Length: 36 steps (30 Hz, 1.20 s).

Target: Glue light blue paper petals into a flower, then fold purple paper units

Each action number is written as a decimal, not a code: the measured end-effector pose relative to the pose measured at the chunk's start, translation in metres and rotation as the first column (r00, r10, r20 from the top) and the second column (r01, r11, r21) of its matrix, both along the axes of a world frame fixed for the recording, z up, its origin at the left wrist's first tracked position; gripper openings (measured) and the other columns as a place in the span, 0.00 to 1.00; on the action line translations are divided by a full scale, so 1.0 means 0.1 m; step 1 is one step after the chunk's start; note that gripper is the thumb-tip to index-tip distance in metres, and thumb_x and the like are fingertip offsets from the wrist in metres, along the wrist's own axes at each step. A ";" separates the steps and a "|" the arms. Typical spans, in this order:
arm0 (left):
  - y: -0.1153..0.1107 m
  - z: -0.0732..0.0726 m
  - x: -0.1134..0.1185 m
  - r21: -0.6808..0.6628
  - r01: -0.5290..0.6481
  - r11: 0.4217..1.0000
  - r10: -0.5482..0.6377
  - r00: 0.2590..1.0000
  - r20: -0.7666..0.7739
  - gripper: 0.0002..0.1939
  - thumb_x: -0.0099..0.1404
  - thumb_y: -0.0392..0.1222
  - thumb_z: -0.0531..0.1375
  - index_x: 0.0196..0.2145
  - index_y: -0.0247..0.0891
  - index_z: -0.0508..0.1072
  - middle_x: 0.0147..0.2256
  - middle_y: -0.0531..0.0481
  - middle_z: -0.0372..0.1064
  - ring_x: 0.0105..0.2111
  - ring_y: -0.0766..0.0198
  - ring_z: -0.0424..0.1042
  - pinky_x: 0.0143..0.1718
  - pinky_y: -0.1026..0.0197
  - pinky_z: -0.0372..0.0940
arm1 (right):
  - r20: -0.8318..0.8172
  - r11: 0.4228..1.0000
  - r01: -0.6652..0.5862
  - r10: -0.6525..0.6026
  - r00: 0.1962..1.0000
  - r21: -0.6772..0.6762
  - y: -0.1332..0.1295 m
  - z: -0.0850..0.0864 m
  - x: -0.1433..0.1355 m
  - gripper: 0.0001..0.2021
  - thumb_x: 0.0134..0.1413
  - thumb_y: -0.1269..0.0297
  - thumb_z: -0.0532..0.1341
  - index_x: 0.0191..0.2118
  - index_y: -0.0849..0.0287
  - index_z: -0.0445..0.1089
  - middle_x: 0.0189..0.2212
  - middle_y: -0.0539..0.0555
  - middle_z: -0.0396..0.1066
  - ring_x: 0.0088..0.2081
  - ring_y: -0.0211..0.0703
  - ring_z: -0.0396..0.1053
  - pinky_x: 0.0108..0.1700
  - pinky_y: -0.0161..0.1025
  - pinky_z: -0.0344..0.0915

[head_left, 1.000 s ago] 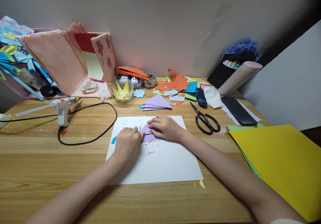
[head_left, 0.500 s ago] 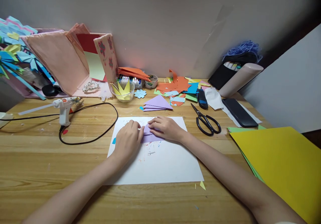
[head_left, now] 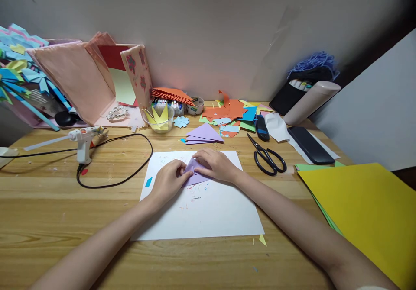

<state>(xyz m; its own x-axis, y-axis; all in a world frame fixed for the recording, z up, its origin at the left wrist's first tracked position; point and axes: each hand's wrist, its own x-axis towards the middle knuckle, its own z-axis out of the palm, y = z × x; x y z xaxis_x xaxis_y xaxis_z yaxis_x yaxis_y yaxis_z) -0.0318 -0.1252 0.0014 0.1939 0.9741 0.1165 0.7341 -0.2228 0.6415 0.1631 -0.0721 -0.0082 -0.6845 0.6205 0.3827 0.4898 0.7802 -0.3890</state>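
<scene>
A folded piece of purple paper [head_left: 196,178] lies on a white sheet [head_left: 208,220] marked with small coloured strokes. My left hand [head_left: 170,177] grips its left side, thumb on top and fingers curled. From the right, my right hand [head_left: 216,164] holds the other side, its fingers bent over the upper edge and partly hiding the paper. Just behind the white sheet rests a small stack of purple folded triangles [head_left: 204,133]. A blue scrap [head_left: 148,182] sits near the sheet's left edge.
Black-handled scissors [head_left: 267,156] lie to the right, beyond them a black phone [head_left: 310,145] and yellow paper [head_left: 364,212]. On the left stands a glue gun [head_left: 83,145] with its looping cord. Orange scraps [head_left: 227,112] and a plastic bowl [head_left: 159,123] line the back.
My left hand has turned slightly, and its thumb now presses on the purple paper. More of the paper's upper point shows. My right hand has stayed nearly in place.
</scene>
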 end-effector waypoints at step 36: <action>0.11 -0.04 -0.04 0.101 0.042 0.994 -0.037 0.998 -0.053 0.10 0.64 0.43 0.51 0.29 0.37 0.67 0.29 0.50 0.66 0.31 0.62 0.63 0.32 0.61 0.57 | -0.061 0.983 0.089 -0.100 0.993 -0.159 0.00 -0.01 -0.05 0.09 0.58 0.62 0.55 0.29 0.60 0.63 0.29 0.53 0.64 0.35 0.42 0.59 0.37 0.38 0.57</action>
